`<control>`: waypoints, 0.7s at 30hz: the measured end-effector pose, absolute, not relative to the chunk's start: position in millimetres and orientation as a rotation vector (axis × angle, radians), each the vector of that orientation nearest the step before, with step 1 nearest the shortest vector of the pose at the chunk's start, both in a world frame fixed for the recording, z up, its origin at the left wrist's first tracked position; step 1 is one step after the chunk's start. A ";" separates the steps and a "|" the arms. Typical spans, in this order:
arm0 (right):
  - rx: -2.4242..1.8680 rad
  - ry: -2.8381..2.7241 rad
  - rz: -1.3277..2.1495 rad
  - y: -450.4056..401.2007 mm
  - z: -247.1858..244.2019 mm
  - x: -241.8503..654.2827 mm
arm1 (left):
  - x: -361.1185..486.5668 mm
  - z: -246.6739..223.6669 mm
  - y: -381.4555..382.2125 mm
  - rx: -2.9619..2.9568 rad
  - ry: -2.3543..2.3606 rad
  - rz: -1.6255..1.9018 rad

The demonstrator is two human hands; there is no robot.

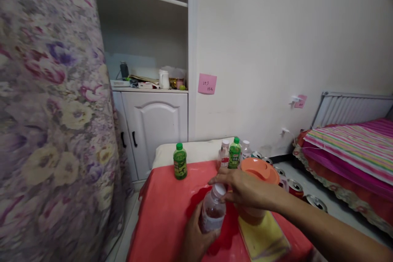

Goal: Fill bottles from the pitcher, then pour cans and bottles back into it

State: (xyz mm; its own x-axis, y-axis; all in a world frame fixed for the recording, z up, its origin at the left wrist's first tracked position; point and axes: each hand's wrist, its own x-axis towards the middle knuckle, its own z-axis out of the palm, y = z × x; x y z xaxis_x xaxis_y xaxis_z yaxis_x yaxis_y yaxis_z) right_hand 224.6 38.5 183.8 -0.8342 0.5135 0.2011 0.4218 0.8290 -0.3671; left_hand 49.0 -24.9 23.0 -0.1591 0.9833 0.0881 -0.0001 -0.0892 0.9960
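A clear bottle with a white cap [213,212] is held upright over the red tablecloth [162,213]. My left hand [198,231] wraps round its lower body. The fingers of my right hand [235,186] are bent round the white cap at its top. Behind my right hand is a pitcher with an orange lid [259,168], its lower part partly covered by my wrist. A green bottle [180,161] stands at the back left of the table. Another green bottle [235,153] stands at the back, between two clear white-capped bottles.
Right of the pitcher are several cans [295,188]. A yellow cloth [264,237] lies at the table's front right. A floral curtain [52,110] hangs at left, a white cabinet [159,131] stands behind, and a bed [353,147] is at right.
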 end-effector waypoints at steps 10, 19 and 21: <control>-0.610 -2.925 0.342 39.2 201.1 213.7 | 48.7 25.0 -25.4 1.227 1.242 1.421; -0.472 -3.015 0.344 45.5 206.2 214.8 | 50.2 23.0 -25.7 1.194 1.283 1.406; -0.474 -3.049 0.324 47.6 207.8 213.2 | 50.3 24.0 -25.9 1.195 1.283 1.400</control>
